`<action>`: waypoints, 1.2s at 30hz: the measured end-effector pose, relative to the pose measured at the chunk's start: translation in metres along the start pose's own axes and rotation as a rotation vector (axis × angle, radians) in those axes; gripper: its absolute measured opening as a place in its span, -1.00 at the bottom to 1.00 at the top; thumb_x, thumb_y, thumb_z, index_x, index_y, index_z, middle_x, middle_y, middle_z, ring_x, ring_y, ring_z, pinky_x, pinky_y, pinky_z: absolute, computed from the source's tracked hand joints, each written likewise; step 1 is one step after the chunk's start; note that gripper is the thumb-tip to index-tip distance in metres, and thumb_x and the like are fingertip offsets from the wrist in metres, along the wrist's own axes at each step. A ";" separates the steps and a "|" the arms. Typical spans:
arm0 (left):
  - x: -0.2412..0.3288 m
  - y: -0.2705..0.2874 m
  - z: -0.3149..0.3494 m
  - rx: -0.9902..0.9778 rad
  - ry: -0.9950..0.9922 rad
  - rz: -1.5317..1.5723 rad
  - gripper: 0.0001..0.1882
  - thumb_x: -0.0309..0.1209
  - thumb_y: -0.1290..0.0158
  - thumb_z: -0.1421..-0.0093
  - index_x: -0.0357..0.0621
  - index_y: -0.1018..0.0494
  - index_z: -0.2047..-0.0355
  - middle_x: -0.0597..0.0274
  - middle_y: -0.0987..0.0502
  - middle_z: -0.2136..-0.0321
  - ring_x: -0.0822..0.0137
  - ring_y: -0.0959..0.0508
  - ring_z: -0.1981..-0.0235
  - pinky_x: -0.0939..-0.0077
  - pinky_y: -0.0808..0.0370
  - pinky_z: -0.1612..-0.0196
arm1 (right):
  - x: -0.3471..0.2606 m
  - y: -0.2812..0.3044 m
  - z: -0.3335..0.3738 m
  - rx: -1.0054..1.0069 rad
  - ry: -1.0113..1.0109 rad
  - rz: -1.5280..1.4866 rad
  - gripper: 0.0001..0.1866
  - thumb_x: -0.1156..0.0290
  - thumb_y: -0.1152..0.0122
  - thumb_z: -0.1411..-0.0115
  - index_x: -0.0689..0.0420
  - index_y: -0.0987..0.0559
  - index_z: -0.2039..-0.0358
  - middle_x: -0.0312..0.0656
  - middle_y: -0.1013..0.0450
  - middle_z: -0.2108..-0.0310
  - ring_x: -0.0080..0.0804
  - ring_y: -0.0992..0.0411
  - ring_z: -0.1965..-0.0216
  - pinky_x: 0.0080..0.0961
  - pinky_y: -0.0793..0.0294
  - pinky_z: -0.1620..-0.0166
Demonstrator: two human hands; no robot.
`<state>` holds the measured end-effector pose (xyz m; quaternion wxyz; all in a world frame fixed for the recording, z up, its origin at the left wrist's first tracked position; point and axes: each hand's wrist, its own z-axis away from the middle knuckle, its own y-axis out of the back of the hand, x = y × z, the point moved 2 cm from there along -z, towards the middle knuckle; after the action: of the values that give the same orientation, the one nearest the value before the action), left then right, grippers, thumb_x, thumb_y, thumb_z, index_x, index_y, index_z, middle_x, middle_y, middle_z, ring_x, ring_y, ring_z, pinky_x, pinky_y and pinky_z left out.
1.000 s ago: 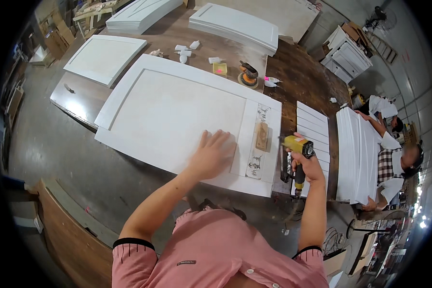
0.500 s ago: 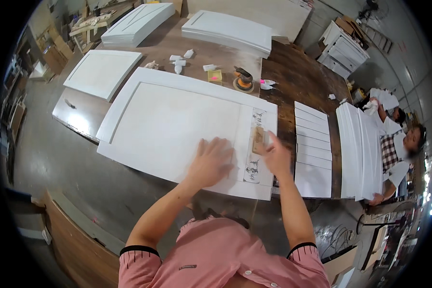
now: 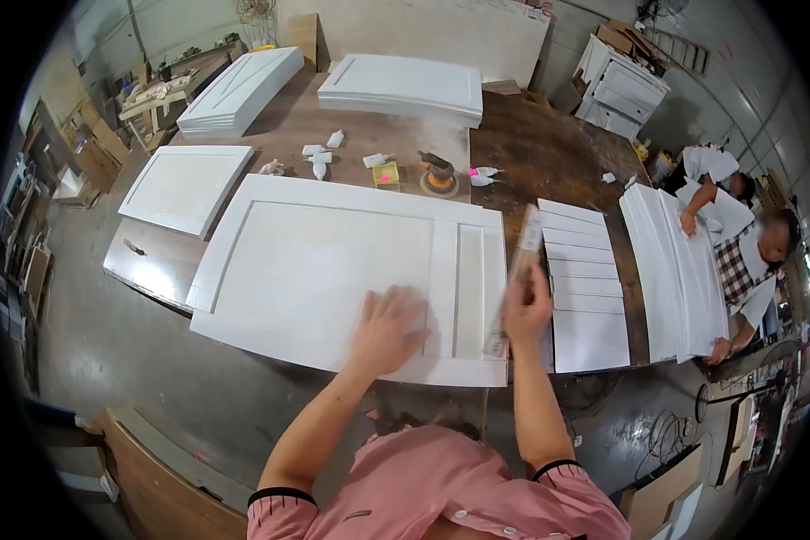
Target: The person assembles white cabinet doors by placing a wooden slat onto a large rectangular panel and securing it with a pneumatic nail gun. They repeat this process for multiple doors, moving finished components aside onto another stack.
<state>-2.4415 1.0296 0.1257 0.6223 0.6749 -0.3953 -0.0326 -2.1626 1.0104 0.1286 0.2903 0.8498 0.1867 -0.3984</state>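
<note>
A large white panel door (image 3: 324, 247) with recessed fields lies on the table before me. My left hand (image 3: 389, 331) rests flat on its big recess, fingers spread. My right hand (image 3: 526, 310) is closed on a wooden block handle, attached to a long flat strip with dark markings (image 3: 530, 232). That strip is tilted nearly on edge above the door's right border, and is blurred by motion. The narrow recess (image 3: 469, 288) at the door's right end is bare.
White grooved boards (image 3: 588, 279) lie right of the door, then a stack of white panels (image 3: 661, 279) with people beside it. Beyond the door are an orange-black sander (image 3: 437, 175), a yellow box (image 3: 385, 176) and white bottles (image 3: 320, 165). Panel stacks (image 3: 400, 85) stand farther back.
My right hand has lifted the strip off the narrow recess by its wooden block and tilted it up to the right. My left hand stays on the door.
</note>
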 end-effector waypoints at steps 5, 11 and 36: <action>0.005 -0.002 -0.007 -0.039 -0.002 -0.015 -0.43 -0.11 -0.20 -0.29 0.06 -0.45 -0.28 0.04 -0.31 -0.39 -0.06 -0.20 -0.45 -0.24 0.00 -0.48 | 0.096 0.072 -0.021 -0.051 -0.139 0.232 -0.54 0.25 -0.34 -0.21 0.02 -0.64 -0.14 -0.06 -0.63 0.24 -0.16 -0.59 0.26 -0.23 -0.56 0.13; -0.009 -0.023 -0.040 -0.009 -0.031 -0.035 -0.36 -0.08 -0.20 -0.30 -0.01 -0.39 -0.33 -0.03 -0.14 -0.47 -0.13 -0.05 -0.51 -0.29 0.07 -0.49 | 0.167 0.087 0.037 -0.222 -0.171 0.608 -0.51 0.23 -0.33 -0.22 -0.02 -0.60 -0.18 0.04 -0.54 0.12 0.08 -0.52 0.09 -0.08 -0.52 0.02; 0.065 -0.020 0.055 -0.285 -0.428 -0.083 -0.15 0.08 -0.13 -0.27 -0.15 -0.22 -0.42 0.04 -0.24 -0.43 0.03 -0.20 -0.47 -0.34 -0.05 -0.44 | 0.113 0.134 0.113 0.125 -0.129 0.317 -0.65 0.56 -0.29 -0.18 0.20 -0.62 -0.01 -0.01 -0.54 0.03 0.02 -0.45 -0.04 -0.13 -0.40 -0.16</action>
<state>-2.4165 0.9456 0.1255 0.6116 0.5735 -0.4814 -0.2555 -2.0846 0.8455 0.0275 0.3073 0.8578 0.0062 -0.4120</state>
